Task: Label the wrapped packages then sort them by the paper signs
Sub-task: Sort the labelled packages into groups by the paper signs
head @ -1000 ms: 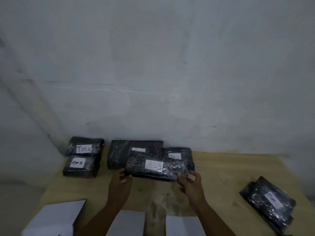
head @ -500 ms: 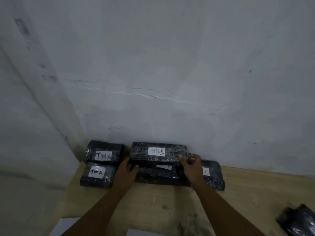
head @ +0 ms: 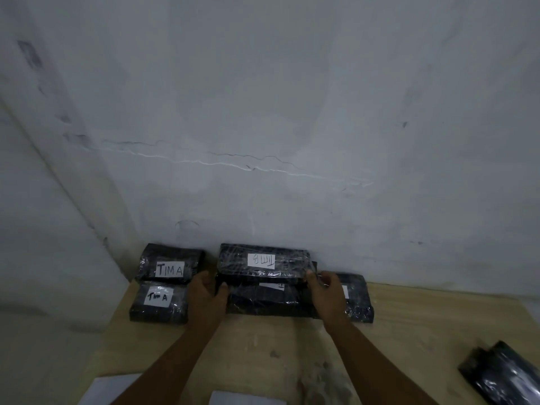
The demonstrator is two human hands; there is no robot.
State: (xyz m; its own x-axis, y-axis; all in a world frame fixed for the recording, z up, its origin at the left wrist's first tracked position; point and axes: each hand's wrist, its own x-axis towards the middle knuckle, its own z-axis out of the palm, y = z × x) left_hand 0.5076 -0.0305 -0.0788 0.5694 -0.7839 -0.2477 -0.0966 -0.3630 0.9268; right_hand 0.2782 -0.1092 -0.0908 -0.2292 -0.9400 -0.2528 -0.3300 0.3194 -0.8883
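The top package (head: 264, 263), its white label reading upside down, lies flat on a second wrapped package (head: 263, 301), and your hands bracket it end to end. Your right hand (head: 325, 293) pinches its right end, thumb on top and fingers curled below. Your left hand (head: 206, 296) is curled at its left end, where the two stacked packages meet; which of them the fingers grip you cannot tell from here.

Just right of the top package, partly behind your right hand, lies another package (head: 358, 299). To its left sit two packages marked TIM A, the far one (head: 171, 263) against the wall (head: 263, 141) and the near one (head: 159, 302) in front of it. All rest on the wooden table (head: 263, 346). Well to the right and nearer you lies one more package (head: 502, 375). Nearest you are two paper signs (head: 114, 387) (head: 245, 399).
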